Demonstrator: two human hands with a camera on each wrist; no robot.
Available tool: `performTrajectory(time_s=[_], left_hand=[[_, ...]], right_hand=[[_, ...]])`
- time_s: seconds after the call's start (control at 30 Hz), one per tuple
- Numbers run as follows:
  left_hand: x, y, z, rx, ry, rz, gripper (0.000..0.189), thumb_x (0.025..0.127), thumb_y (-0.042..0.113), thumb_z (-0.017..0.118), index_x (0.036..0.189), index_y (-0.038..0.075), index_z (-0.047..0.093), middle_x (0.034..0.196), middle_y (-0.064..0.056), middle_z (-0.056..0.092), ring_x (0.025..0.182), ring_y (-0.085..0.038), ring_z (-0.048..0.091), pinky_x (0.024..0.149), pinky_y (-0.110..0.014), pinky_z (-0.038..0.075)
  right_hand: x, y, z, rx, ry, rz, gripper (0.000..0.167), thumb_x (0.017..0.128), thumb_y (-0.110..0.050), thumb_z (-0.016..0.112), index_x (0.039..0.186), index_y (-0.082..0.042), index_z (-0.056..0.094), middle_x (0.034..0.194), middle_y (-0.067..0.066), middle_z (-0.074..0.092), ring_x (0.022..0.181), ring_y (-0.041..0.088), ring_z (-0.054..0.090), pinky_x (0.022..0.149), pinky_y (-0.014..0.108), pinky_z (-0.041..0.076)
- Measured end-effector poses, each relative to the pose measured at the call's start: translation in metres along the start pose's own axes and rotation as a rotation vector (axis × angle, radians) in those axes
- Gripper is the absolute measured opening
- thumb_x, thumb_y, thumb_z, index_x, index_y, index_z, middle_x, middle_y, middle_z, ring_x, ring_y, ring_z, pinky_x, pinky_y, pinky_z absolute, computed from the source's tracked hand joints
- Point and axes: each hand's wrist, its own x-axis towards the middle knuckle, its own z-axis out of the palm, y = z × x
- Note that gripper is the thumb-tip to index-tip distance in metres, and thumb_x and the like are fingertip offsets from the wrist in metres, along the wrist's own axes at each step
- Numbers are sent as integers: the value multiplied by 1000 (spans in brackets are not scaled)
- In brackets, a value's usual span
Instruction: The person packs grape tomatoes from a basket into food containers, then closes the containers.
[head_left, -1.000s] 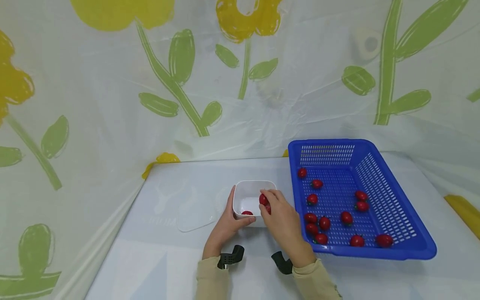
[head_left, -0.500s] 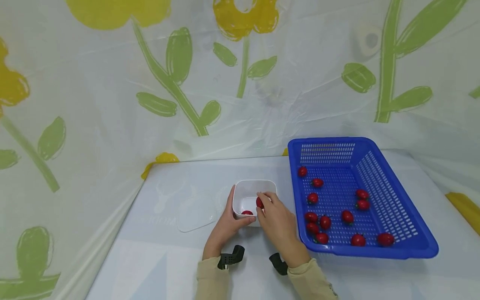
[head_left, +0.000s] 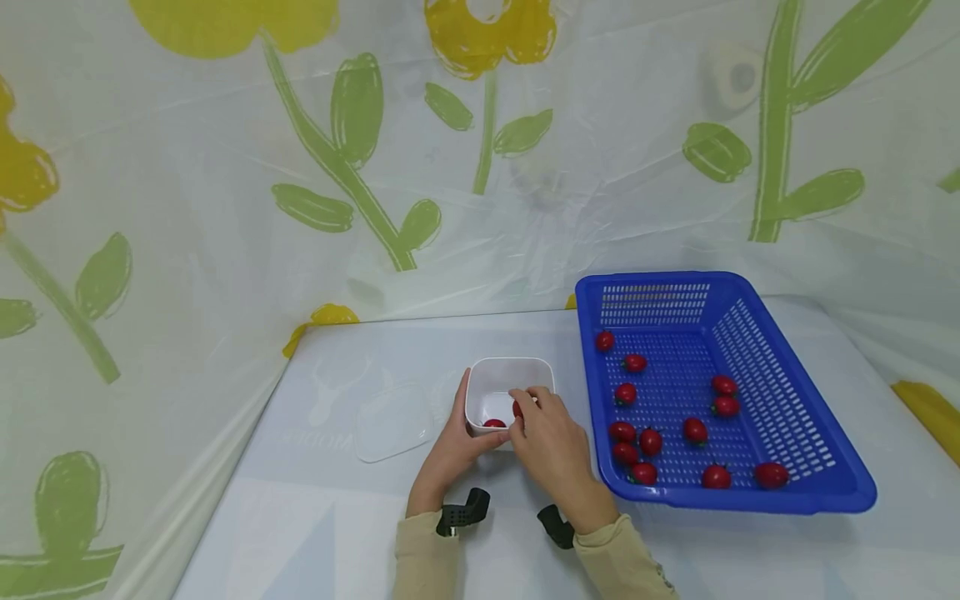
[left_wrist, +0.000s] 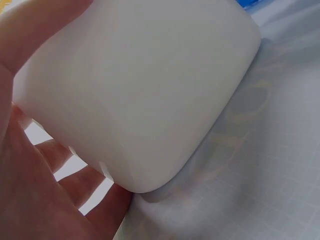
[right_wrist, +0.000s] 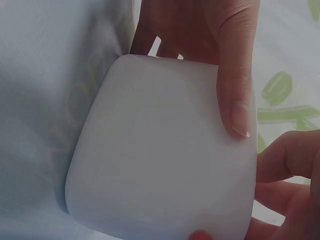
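My left hand (head_left: 452,446) grips a white square plastic container (head_left: 510,363), its thumb on the near wall and its fingers along the left side. In the left wrist view the container's smooth wall (left_wrist: 145,95) fills most of the picture. Inside, near the front wall, lies a red cherry tomato (head_left: 494,423). My right hand (head_left: 553,446) reaches over the container's right front corner and pinches another cherry tomato (head_left: 517,408) inside the rim, mostly hidden by the fingers. Seen from the right wrist, the left thumb (right_wrist: 237,100) presses on the wall.
Right of the container stands a blue perforated basket (head_left: 847,467) with several cherry tomatoes (head_left: 694,431) scattered in it. A clear flat lid (head_left: 393,423) lies on the white table (head_left: 300,517) at left. Behind hangs a flower-printed sheet (head_left: 615,167).
My right hand has shifted slightly left, with its fingers in the container. Two tomatoes showed at its fingers a second ago; one shows there now. The left hand keeps its hold.
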Motion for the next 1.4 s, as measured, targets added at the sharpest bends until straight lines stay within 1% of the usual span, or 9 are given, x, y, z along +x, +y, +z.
performTrajectory(time_s=[0.13,0.3,0.43,0.57,0.63,0.83,1.07,1.27,1.4], left_hand=[[0,0,0,-7,-1,-5,104,71,31,75,143,30,-1,143,-4,22,119,-27,34,94,-43,33],[1,-1,0,-22,-7,26,103,72,29,74,144,27,0,144,-5,20,124,-29,29,97,-47,29],[1,0,-1,-26,-12,38,103,73,26,74,144,26,-1,145,-5,19,127,-28,27,98,-45,29],[1,-4,0,-15,-7,29,102,73,26,74,144,25,0,144,-6,19,127,-27,27,98,-45,30],[4,-10,0,-9,1,20,102,72,28,74,144,28,1,144,-4,20,127,-26,27,98,-46,30],[13,-29,1,13,32,31,102,70,33,75,141,39,2,142,2,23,124,-21,30,98,-44,30],[14,-31,2,18,46,32,102,67,42,75,138,47,3,140,10,23,124,-17,29,95,-44,34],[14,-31,2,61,61,13,102,65,48,74,137,48,2,142,10,21,125,-15,27,98,-50,27],[13,-32,3,73,64,4,102,65,49,74,137,49,2,143,10,20,126,-15,25,99,-51,25]], right_hand=[[0,0,1,-17,-24,9,34,78,-20,61,112,-15,61,110,6,54,96,21,49,61,37,51],[0,0,-1,-19,-3,-7,31,79,-20,61,110,-16,63,110,6,54,95,21,48,60,35,50],[0,-1,-3,-16,19,-20,28,81,-23,62,109,-19,64,109,4,55,94,20,48,60,32,48],[0,-3,-6,-2,35,-24,28,81,-25,63,109,-20,64,109,3,55,92,18,47,59,29,48],[0,-5,-9,19,44,-28,28,81,-25,63,109,-20,64,108,1,55,91,17,48,60,28,48],[2,-9,-21,183,75,-81,29,83,-20,62,111,-18,62,103,-3,55,86,12,54,68,26,49],[2,-7,-39,367,96,-119,42,85,-15,59,126,-19,49,110,-3,55,92,12,56,69,25,49],[4,-1,-54,451,142,-112,42,86,-14,58,127,-18,48,109,-3,56,90,9,57,70,26,50],[3,2,-59,569,137,-80,40,86,-15,58,126,-18,50,110,-5,56,92,7,57,75,30,49]])
